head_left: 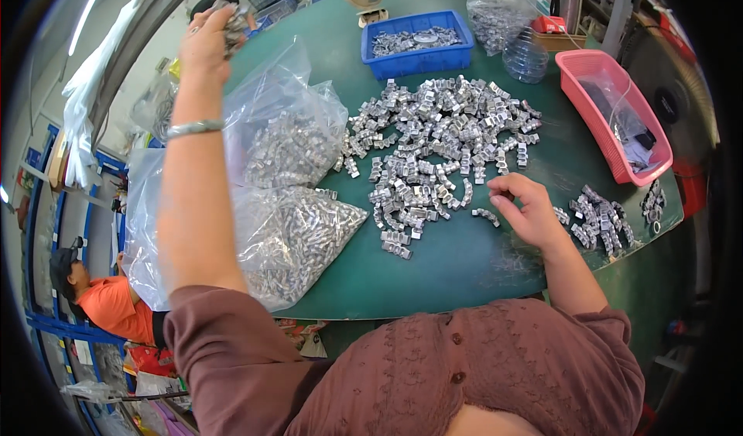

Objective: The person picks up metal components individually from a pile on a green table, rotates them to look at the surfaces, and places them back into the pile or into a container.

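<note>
At the upper left of the frame, the raised left hand [205,45] closes around a bunch of metal pieces [233,35]. Left of centre lie two clear plastic bags, the upper bag [286,70] partly filled with small silvery parts, the lower bag [306,242] bulging with them. At top centre, a blue bin [422,63] holds more parts; below it spreads a loose pile of metal links [441,142]. Right of centre, the right hand [528,210] is half curled just beside the pile; I cannot tell whether it pinches anything. Above, a red box [549,25] bears pale print too small to read. A smaller heap [597,218] lies lower right, below a pink basket [594,130] holding clear plastic packaging.
</note>
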Available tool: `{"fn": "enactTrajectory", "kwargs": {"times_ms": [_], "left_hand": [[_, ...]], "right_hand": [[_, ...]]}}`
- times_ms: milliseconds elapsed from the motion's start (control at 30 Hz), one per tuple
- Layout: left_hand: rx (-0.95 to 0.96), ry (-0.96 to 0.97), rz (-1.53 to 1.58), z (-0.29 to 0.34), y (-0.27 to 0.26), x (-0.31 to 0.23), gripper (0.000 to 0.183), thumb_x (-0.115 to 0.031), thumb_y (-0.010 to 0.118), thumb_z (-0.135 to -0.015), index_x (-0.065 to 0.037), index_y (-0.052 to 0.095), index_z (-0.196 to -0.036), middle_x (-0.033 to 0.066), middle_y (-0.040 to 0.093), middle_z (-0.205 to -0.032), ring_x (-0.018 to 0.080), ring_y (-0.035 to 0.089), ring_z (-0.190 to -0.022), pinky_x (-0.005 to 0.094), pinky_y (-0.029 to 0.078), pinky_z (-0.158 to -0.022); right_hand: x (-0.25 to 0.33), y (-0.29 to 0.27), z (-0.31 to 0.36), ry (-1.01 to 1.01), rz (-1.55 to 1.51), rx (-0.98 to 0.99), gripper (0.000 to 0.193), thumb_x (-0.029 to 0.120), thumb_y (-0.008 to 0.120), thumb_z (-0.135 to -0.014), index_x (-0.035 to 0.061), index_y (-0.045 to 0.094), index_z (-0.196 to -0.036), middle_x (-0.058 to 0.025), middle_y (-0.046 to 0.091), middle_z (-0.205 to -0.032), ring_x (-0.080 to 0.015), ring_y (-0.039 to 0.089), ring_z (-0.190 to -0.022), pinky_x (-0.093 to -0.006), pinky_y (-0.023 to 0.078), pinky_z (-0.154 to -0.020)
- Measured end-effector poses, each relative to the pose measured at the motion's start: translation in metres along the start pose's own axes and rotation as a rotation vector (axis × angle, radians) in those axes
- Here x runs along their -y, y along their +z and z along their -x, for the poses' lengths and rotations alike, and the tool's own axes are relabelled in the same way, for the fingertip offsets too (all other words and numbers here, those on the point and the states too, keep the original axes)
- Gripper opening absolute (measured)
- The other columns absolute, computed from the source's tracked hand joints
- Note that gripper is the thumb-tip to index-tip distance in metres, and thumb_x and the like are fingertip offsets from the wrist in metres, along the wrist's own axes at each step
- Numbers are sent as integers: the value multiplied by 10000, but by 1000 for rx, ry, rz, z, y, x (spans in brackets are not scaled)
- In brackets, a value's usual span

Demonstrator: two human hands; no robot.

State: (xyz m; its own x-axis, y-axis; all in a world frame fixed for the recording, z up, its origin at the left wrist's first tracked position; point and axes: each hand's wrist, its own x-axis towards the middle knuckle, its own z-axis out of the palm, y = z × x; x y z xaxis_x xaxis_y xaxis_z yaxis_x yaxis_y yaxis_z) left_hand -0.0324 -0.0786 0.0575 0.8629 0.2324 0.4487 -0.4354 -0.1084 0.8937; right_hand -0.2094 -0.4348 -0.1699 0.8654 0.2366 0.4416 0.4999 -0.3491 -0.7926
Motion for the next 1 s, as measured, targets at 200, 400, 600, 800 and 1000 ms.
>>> {"fn": "enactTrajectory", "kwargs": {"times_ms": [200, 400, 600, 800, 1000], "left_hand": [[155, -248, -874, -22, -77, 36, 283, -172, 632, -709, -32, 579, -949, 40, 582, -776, 122, 515, -580, 255, 417, -489], [415, -638, -1162, -12, -70, 63, 525, -370, 646, -645, -159, 531, -1112, 34, 577, -871, 197, 529, -655, 396, 442, -560], [352, -235, -1481, -13, -45, 42, 400, -331, 605, -712, -86, 585, -1026, 56, 611, -849, 177, 569, -724, 336, 454, -634], [323, 351, -926, 48, 25, 47, 296, -238, 590, -773, 20, 599, -918, 103, 632, -832, 163, 591, -765, 269, 447, -702], [774, -258, -339, 208, 97, 80, 172, -125, 588, -786, -28, 611, -925, -15, 573, -740, 54, 503, -644, 203, 423, -593]], "right_hand": [[0, 1, 4, -13, 19, 8, 157, 28, 575, -738, 4, 572, -894, -98, 566, -768, -207, 550, -669, -285, 437, -582], [-13, -5, 3, 53, 104, -35, 142, 43, 560, -744, 4, 574, -879, -119, 574, -791, -245, 557, -692, -302, 442, -609], [-14, -9, 3, 51, 167, 187, 152, 125, 619, -702, 21, 578, -805, -101, 541, -754, -266, 529, -736, -337, 425, -630], [-11, -8, 3, -19, 479, 332, 180, 186, 641, -677, 46, 577, -769, -87, 523, -769, -268, 503, -774, -361, 398, -687], [-13, -10, 12, 24, 419, 257, 151, 119, 613, -687, 40, 553, -801, -89, 517, -772, -278, 502, -750, -361, 409, -655]]}}
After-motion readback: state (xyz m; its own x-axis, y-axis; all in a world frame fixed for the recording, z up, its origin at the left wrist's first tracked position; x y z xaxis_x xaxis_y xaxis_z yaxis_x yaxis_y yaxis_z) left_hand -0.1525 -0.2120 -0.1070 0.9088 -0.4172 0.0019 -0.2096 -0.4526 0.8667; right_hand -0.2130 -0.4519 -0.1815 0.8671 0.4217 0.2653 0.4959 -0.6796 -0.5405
